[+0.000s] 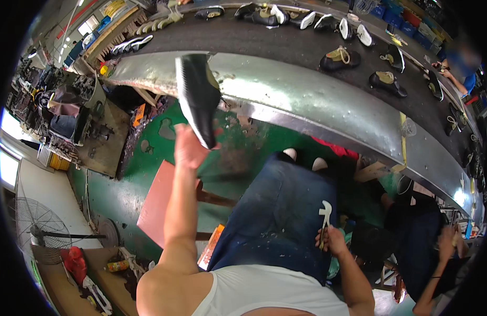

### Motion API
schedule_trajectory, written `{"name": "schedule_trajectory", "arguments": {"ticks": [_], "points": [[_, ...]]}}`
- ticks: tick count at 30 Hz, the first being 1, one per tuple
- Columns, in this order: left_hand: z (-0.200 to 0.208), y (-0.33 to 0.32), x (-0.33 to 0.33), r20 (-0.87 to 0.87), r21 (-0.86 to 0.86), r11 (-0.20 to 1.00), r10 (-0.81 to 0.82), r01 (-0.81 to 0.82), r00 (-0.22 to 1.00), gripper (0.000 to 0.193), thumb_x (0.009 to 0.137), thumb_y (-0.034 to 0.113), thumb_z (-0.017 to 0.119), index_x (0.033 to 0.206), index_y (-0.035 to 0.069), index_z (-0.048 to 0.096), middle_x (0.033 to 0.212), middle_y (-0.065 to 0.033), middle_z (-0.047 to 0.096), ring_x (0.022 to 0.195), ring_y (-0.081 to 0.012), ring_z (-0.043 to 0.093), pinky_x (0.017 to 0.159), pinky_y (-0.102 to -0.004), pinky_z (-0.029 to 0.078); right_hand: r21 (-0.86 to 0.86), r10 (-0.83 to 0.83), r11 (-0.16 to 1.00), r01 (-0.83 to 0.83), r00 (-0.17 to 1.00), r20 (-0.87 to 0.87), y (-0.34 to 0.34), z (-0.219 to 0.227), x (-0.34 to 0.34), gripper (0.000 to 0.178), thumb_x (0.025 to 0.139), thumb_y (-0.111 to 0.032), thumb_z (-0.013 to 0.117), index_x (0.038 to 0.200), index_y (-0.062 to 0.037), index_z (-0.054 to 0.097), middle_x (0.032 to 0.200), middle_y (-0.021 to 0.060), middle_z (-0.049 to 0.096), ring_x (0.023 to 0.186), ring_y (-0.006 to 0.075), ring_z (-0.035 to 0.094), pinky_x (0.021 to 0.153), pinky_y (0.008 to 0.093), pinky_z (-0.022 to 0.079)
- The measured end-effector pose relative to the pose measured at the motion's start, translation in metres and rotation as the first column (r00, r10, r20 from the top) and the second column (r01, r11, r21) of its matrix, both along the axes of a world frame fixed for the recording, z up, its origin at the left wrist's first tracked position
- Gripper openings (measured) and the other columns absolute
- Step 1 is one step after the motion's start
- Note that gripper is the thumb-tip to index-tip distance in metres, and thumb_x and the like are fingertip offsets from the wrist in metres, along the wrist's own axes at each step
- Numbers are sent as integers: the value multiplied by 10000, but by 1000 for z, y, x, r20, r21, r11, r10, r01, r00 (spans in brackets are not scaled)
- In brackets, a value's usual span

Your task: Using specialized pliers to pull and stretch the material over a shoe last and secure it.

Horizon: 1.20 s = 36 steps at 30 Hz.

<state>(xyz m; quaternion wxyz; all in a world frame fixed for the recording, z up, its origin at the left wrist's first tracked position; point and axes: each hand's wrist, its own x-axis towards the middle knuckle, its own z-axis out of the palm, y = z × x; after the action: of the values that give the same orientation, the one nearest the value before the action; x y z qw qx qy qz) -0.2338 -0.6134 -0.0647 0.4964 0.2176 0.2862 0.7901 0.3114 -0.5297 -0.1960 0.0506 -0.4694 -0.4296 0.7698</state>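
My left hand [190, 150] is stretched out in front of me, gripping a black shoe [204, 97] with a white sole by one end. The shoe points up and away, its far end overlapping the bare metal edge [275, 87] of the conveyor. Part of my fingers is hidden behind the shoe. Down by my right thigh, my right hand [335, 241] is closed around the handles of metal lasting pincers [325, 210]. The pincers' head points up, beside my dark blue apron [275, 210].
A dark conveyor belt [285, 47] carries several shoes. Co-workers sit at the right; one co-worker's hand [446, 242] is near. A reddish board [156, 203] lies left of my arm. Machinery [70, 116] stands far left, a fan [41, 226] at lower left.
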Motion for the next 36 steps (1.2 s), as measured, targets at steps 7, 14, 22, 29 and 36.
{"name": "schedule_trajectory", "arguments": {"ticks": [7, 14, 22, 29, 36], "points": [[-24, 0, 114, -683, -496, 784, -87, -373, 725, 369, 896, 127, 734, 1186, -78, 632, 1103, -127, 714, 931, -157, 682, 808, -323, 566, 5, 9, 1000, -9, 1000, -1, -2, 5, 1, 535, 1076, -455, 321, 1101, 16, 573, 873, 137, 689, 675, 200, 698, 447, 249, 446], [-46, -19, 228, -650, -759, 643, -739, -101, 177, 677, 835, 307, 774, 1343, -72, 538, 1124, -224, 700, 1017, -350, 691, 949, -409, 521, -3, -261, 965, 261, 963, -73, -10, 8, -4, 525, 1062, -466, 372, 1097, 15, 582, 893, 107, 677, 690, 184, 679, 478, 233, 444], [-93, 107, 263, -700, -709, 702, -712, 68, 53, 647, 874, 404, 715, 1306, -47, 547, 1248, -248, 621, 1139, -363, 625, 984, -424, 494, -36, -320, 947, 319, 947, -34, -15, 26, -2, 437, 1067, -380, 415, 1139, 26, 561, 886, 82, 666, 712, 138, 663, 536, 225, 456], [-104, 144, 240, -153, -691, 545, -752, 475, 641, 436, 944, 239, 691, 1308, 31, 572, 1131, -109, 663, 1042, -159, 630, 883, -312, 522, 397, 77, 911, -115, 991, 108, -13, 72, -10, 391, 994, -222, 584, 1289, 26, 512, 977, 51, 646, 759, 119, 606, 704, 259, 500], [-38, 74, 217, -450, -359, 907, -374, 219, 811, 665, 949, 170, 694, 1499, 8, 358, 1356, -110, 505, 1227, -170, 482, 1067, -313, 380, 353, 301, 891, -286, 954, 14, -9, 132, -60, 407, 1009, -225, 561, 1325, 23, 504, 1070, 81, 662, 752, 108, 596, 706, 269, 514]]}}
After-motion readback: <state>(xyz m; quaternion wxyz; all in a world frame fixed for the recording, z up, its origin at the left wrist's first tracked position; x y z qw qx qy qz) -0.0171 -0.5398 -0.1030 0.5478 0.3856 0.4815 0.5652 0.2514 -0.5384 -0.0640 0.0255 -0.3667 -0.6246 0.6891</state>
